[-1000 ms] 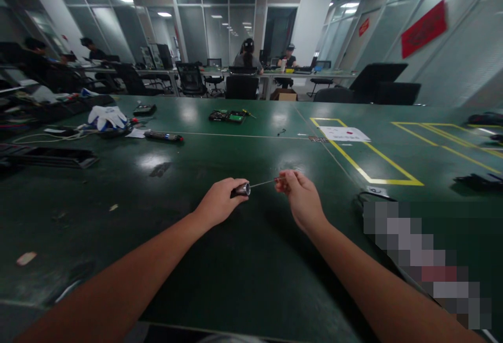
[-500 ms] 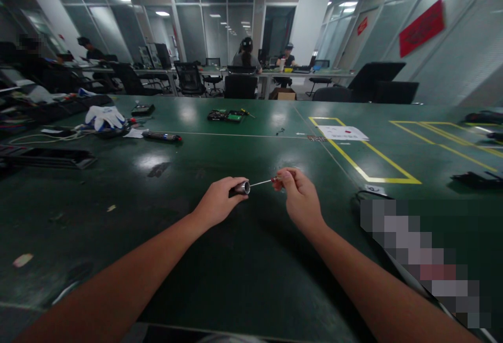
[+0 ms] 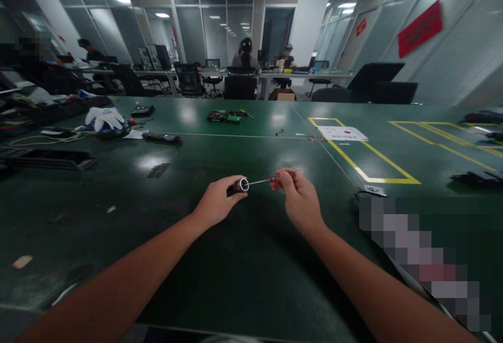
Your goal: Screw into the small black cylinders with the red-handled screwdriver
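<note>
Near the middle of the view, my left hand (image 3: 215,202) is closed around a short metal tube (image 3: 241,185), its round mouth turned to the right and toward me. My right hand (image 3: 302,196) pinches the reddish handle of a thin screwdriver (image 3: 259,181). Its slim shaft points left, and the tip is at the tube's mouth; whether it sits inside or only touches the rim I cannot tell. Both hands are above the green table (image 3: 220,280).
To the left lie white gloves (image 3: 104,119), a dark pen-shaped tool (image 3: 162,137) and a black tray-like part (image 3: 51,157). Further back is a green circuit board (image 3: 230,117). A white sheet (image 3: 342,133) lies by yellow tape (image 3: 387,179) on the right. People sit at desks behind.
The tube has turned a little, so its mouth faces me more, and it has shifted slightly left and up. My right hand with the screwdriver has barely moved.
</note>
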The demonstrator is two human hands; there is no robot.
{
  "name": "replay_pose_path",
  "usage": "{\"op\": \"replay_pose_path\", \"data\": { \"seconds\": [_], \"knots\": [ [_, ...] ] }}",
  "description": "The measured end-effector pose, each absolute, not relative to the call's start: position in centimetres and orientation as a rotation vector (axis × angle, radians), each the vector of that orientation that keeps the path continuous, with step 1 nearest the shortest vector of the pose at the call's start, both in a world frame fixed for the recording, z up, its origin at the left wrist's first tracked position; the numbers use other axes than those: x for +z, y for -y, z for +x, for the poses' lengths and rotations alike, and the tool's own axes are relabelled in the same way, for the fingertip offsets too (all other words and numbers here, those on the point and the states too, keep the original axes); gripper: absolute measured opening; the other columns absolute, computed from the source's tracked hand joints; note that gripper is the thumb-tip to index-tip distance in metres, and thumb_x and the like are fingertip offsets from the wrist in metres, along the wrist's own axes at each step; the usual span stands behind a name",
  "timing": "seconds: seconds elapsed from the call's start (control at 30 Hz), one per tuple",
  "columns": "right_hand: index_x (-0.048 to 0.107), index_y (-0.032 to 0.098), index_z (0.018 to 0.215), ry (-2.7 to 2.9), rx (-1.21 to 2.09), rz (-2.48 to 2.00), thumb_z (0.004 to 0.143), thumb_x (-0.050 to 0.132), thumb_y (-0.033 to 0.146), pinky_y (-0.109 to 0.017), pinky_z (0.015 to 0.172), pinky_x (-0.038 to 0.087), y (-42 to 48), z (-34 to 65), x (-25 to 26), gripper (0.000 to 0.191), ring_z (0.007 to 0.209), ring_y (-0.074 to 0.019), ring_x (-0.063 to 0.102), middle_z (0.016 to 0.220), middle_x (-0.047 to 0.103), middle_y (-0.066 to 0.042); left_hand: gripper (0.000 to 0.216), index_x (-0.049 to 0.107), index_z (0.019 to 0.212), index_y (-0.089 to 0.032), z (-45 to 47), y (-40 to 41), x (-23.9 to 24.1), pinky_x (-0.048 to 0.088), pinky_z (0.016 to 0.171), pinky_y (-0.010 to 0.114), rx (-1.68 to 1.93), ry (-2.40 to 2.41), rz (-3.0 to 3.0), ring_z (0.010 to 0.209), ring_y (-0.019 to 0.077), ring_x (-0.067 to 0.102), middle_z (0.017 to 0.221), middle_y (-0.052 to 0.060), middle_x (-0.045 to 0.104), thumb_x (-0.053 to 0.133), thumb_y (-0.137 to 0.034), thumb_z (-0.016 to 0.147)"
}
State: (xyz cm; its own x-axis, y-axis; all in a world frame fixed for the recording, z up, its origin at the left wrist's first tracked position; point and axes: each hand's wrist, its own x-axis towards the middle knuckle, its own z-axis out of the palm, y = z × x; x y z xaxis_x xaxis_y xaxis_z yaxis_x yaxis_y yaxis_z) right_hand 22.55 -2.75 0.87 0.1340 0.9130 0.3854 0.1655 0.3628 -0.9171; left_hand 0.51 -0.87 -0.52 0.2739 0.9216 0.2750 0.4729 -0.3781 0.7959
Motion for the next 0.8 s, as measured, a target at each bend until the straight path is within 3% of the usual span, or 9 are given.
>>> {"op": "replay_pose_path", "data": {
  "seconds": [0.13, 0.3, 0.53, 0.67, 0.8],
  "knots": [
    [0.063, 0.022, 0.102, 1.399, 0.663, -1.118, 0.100, 0.053, 0.044, -0.032, 0.063, 0.047, 3.21, 22.40, 1.17, 0.023, 0.062, -0.0160, 0.058, 0.071, 0.063, 0.001, 0.040, 0.069, 0.126, -0.025, 0.50, 0.80, -0.70, 0.049, 0.103, 0.036, 1.018, -1.246, 1.968, 0.110, 0.0198, 0.066, 0.120, 0.002, 0.072, 0.074, -0.019, 0.087],
    [0.062, 0.023, 0.101, 1.399, 0.720, -1.064, 0.099, 0.055, 0.043, -0.031, 0.062, 0.045, 3.41, 22.30, 1.29, 0.021, 0.063, -0.0157, 0.057, 0.070, 0.061, 0.002, 0.040, 0.069, 0.127, -0.026, 0.41, 0.80, -0.83, 0.048, 0.103, 0.036, 1.008, -1.250, 1.996, 0.112, 0.0197, 0.065, 0.122, 0.002, 0.071, 0.074, -0.020, 0.087],
    [0.066, 0.022, 0.083, 1.329, 0.804, -1.092, 0.101, 0.050, 0.054, -0.029, 0.053, 0.037, 3.60, 22.31, 1.43, 0.040, 0.055, -0.0134, 0.048, 0.065, 0.057, 0.001, 0.040, 0.070, 0.125, -0.027, 0.57, 0.90, -1.20, 0.050, 0.095, 0.036, 0.897, -1.248, 2.040, 0.104, 0.0204, 0.066, 0.114, 0.002, 0.072, 0.075, -0.020, 0.086],
    [0.069, 0.022, 0.094, 1.271, 0.782, -1.082, 0.096, 0.061, 0.046, -0.031, 0.064, 0.046, 3.28, 22.38, 1.21, 0.026, 0.065, -0.0162, 0.059, 0.072, 0.065, 0.000, 0.039, 0.070, 0.124, -0.027, 0.51, 0.66, -1.43, 0.050, 0.096, 0.036, 0.933, -1.265, 2.042, 0.105, 0.0205, 0.066, 0.115, 0.002, 0.072, 0.076, -0.022, 0.086],
    [0.071, 0.021, 0.094, 1.273, 0.797, -1.083, 0.095, 0.061, 0.048, -0.035, 0.075, 0.050, 3.01, 22.15, 0.69, 0.029, 0.073, -0.0184, 0.064, 0.079, 0.070, -0.003, 0.038, 0.070, 0.124, -0.027, 0.55, 0.72, -1.28, 0.049, 0.095, 0.035, 0.942, -1.288, 2.034, 0.104, 0.0200, 0.066, 0.114, 0.001, 0.072, 0.075, -0.021, 0.087]
  ]
}}
